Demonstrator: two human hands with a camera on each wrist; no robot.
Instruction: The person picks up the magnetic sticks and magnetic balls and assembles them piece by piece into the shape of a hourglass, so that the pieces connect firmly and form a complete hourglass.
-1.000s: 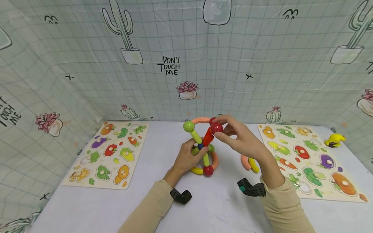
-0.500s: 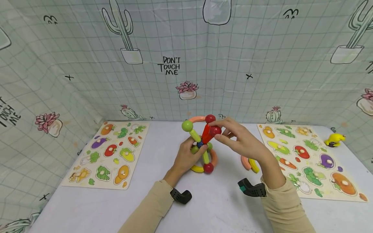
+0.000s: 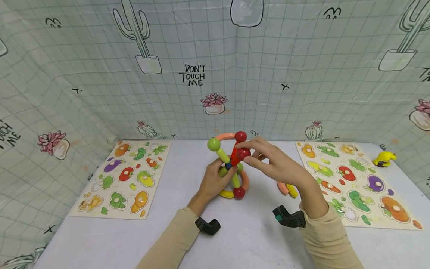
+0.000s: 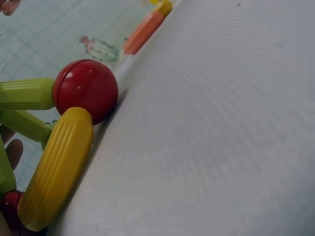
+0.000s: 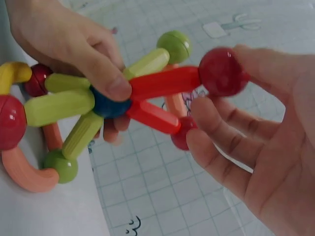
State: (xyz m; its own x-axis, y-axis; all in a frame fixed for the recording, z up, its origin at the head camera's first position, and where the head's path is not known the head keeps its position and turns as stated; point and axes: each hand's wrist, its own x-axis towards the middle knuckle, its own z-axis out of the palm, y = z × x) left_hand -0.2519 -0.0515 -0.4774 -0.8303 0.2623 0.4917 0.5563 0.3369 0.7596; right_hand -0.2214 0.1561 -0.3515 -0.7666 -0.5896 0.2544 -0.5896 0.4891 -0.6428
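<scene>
A magnetic ball-and-rod structure stands at the table's middle. My left hand (image 3: 214,180) grips its central blue ball (image 5: 110,105), thumb over the front. Lime rods (image 5: 59,107) and two red rods (image 5: 167,82) spread from that ball. With thumb and fingertips my right hand (image 3: 275,162) pinches the red ball (image 5: 223,72) on the nearer red rod. Behind it another red ball (image 3: 240,136) tops the second red rod, and a curved salmon rod (image 3: 226,136) runs from there toward a lime ball (image 3: 213,144). Below, a yellow curved rod (image 4: 59,169) meets a red ball (image 4: 88,91) at the table.
Loose curved rods, one salmon (image 3: 282,188) and one yellow (image 3: 291,190), lie beside my right forearm. Vegetable puzzle boards lie at left (image 3: 122,179) and right (image 3: 356,183). A yellow toy (image 3: 384,158) sits at the far right, and a patterned curtain (image 3: 215,67) hangs behind.
My right hand, pinching the red ball, has shifted slightly left and down. The rear red ball, partly behind the fingers before, now shows fully. My left hand keeps its grip.
</scene>
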